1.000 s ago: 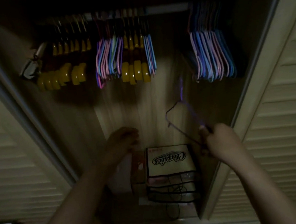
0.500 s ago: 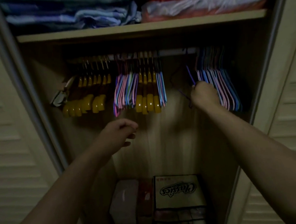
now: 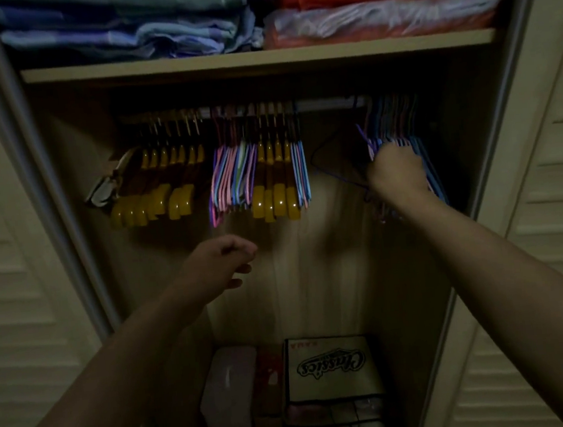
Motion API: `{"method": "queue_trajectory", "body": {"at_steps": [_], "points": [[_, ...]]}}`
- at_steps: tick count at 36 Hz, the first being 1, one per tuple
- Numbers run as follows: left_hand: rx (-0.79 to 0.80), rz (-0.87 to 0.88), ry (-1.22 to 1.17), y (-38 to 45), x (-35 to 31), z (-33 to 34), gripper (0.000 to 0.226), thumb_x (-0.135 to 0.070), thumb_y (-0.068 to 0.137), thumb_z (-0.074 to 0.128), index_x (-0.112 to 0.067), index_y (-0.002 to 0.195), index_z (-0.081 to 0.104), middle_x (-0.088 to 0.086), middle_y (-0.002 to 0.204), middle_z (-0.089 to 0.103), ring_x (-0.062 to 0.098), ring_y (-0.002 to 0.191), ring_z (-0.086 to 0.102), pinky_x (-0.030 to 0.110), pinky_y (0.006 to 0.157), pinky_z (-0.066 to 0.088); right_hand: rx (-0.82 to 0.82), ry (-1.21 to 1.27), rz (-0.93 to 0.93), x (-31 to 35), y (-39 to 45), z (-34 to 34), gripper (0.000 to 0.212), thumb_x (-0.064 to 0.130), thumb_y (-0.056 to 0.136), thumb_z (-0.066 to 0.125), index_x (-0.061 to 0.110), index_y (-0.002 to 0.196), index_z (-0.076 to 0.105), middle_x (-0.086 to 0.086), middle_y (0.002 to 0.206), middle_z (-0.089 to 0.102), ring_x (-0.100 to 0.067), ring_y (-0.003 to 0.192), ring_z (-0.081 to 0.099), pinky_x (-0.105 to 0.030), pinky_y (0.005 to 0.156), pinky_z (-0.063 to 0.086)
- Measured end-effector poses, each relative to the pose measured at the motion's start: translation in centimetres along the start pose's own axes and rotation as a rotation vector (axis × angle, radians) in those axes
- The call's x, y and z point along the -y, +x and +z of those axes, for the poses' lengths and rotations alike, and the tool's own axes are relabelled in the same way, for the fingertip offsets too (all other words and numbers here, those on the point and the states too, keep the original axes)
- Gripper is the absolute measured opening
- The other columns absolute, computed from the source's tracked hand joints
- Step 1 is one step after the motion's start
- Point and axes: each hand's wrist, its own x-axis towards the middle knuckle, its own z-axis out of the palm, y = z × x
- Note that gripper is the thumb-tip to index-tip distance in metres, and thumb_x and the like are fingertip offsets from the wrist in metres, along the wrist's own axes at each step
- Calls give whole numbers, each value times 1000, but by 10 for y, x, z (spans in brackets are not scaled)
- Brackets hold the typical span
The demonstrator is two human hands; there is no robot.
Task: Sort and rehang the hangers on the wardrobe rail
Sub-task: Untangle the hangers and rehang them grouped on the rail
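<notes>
The thin purple wire hanger (image 3: 339, 170) hangs at the right part of the wardrobe rail (image 3: 324, 103), its hook near the rail, just left of the bunch of pink and blue hangers (image 3: 399, 126) at the rail's right end. The right hand (image 3: 396, 173) grips its lower corner, fingers curled round the wire. The left hand (image 3: 221, 265) hovers lower, mid-wardrobe, loosely curled and holding nothing. Whether the hook is already over the rail is too dim to tell. To finish the step well, I would check that the hook seats fully, then slide it flush against the matching bunch before letting go. The yellow wooden hangers (image 3: 273, 200) mixed with the coloured ones (image 3: 232, 176) mid-rail look unsorted yet.
</notes>
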Motion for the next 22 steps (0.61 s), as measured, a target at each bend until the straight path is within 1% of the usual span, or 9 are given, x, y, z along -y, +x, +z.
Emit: {"method": "queue_trajectory", "body": {"at_steps": [3,6,9,10,13,15,18,20,22], "points": [[8,-2,0,1,-1,1,12,-18,99,57,-16,100,69,9,110,68,27,106,66,45,90,54,0,-25,25,0,7,-8,20,9,94,51,-1,109,60,-26,110,62,-44,99,61,-44,74,50],[12,-1,-9,1,-2,1,12,-19,99,58,-17,100,69,9,109,68,29,106,65,46,92,54,81,-113,29,2,16,-10,21,11,95,52,-1,109,60,-26,112,62,-43,101,61,-42,75,50],[15,2,-19,1,-2,0,12,-19,98,58,-16,101,69,9,110,68,30,107,65,46,92,54,155,-195,28,2,20,-3,26,9,96,49,-4,117,58,-28,121,58,-45,110,58,-45,84,51],[16,3,-17,1,-1,0,12,-19,98,58,-16,101,69,9,110,68,29,107,65,46,92,54,177,-213,12,2,21,1,24,7,96,48,-4,115,59,-28,121,59,-45,110,58,-45,83,50],[10,-3,-12,1,1,-2,12,-18,99,58,-15,101,70,10,111,68,30,107,65,45,91,54,239,-216,1,-2,18,12,14,7,93,53,2,105,57,-24,113,61,-42,101,60,-41,70,46],[2,-9,-17,2,2,-2,13,-17,99,58,-14,101,70,12,110,68,31,107,65,43,89,54,260,-183,28,-5,17,18,25,9,94,53,2,118,53,-23,115,60,-41,102,60,-40,67,43],[-3,-14,-17,4,5,-6,12,-18,98,58,-17,99,70,8,107,69,29,106,66,43,88,55,272,-165,36,-9,20,25,45,10,95,52,4,137,40,-24,121,58,-42,105,59,-41,66,42],[-6,-13,-17,7,7,-9,12,-19,98,59,-19,96,71,5,104,71,27,103,67,44,88,55,266,-179,26,-10,19,25,47,11,94,53,4,138,39,-25,120,59,-43,104,59,-40,66,42],[-12,-6,-13,9,8,-12,12,-20,97,61,-21,95,72,3,103,72,25,101,68,45,88,56,214,-223,-8,-9,16,23,44,10,93,54,3,135,41,-26,117,59,-43,102,60,-40,66,42]]}}
